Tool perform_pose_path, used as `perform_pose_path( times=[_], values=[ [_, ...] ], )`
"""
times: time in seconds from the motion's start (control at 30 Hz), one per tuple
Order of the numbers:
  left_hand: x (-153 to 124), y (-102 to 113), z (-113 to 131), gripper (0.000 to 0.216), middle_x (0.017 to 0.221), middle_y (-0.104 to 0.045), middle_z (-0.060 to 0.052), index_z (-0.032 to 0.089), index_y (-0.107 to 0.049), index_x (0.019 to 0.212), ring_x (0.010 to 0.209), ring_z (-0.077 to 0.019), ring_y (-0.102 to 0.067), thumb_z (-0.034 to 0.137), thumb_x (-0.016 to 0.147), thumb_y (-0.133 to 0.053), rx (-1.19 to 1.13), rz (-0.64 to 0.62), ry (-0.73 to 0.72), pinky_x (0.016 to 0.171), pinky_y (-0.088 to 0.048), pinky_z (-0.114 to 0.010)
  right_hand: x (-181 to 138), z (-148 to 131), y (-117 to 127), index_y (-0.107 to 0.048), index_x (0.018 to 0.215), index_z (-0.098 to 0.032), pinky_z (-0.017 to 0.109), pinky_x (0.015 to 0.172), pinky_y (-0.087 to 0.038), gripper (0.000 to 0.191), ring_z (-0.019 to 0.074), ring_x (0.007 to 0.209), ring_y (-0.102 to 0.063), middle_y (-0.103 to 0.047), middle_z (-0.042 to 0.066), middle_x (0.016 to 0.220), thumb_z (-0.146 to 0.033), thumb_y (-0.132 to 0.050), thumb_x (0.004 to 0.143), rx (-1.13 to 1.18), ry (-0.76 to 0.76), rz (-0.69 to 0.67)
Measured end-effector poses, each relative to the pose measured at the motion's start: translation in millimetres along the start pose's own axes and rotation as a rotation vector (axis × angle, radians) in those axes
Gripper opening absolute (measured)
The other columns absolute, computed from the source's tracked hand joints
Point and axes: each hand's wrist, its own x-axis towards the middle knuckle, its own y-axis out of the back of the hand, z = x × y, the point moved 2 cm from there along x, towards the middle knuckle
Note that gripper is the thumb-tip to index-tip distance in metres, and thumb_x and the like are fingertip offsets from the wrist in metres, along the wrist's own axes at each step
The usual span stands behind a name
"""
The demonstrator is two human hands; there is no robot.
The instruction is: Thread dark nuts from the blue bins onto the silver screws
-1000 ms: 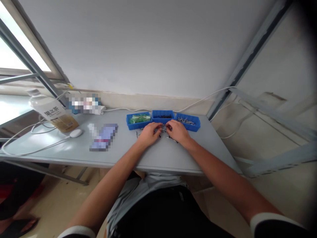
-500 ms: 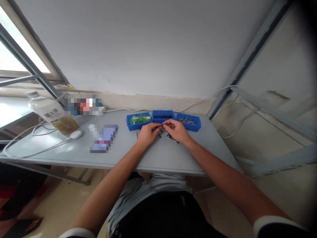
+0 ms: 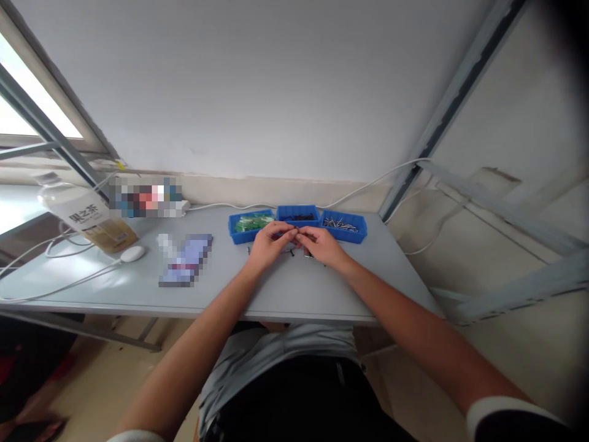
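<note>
- left hand (image 3: 269,247) and right hand (image 3: 323,245) meet fingertip to fingertip just above the counter (image 3: 276,288), right in front of the middle tray (image 3: 298,209).
- both grips look pinched on one tiny dark part (image 3: 297,232). too small for me to say what it is.
- loose bits (image 3: 307,255) lie on the counter by the right hand.
- green tray (image 3: 243,236) and pin tray (image 3: 345,236) flank the middle one.
- bottle (image 3: 85,212) and mouse (image 3: 132,253) sit well off to the left.
</note>
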Motion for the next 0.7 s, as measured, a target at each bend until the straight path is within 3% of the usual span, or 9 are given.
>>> perform_pose_path(
  times=[0.33,0.7],
  values=[
    [-0.6,-0.1,7.1,0.024,0.114,-0.072,-0.009,0.028,-0.084,0.106,0.109,-0.0238,-0.067,0.042,0.087,-0.078,-0.013,-0.075,-0.031,0.096,-0.057,-0.040,0.1,0.5,7.1,-0.077,0.112,-0.021,0.025,0.052,-0.052,0.033,0.0126,0.057,-0.061,-0.074,0.003,0.083,-0.044,-0.066,0.091,-0.008,0.037,0.054],
    [-2.0,-0.6,4.3,0.025,0.117,-0.070,-0.010,0.029,-0.083,0.109,0.109,-0.0240,-0.067,0.041,0.088,-0.077,-0.005,-0.124,-0.029,0.089,-0.058,-0.037,2.9,7.8,8.3,-0.077,0.118,-0.023,0.024,0.053,-0.052,0.032,0.0112,0.055,-0.059,-0.074,0.001,0.080,-0.035,-0.063,0.092,-0.023,0.020,-0.031]
  ],
)
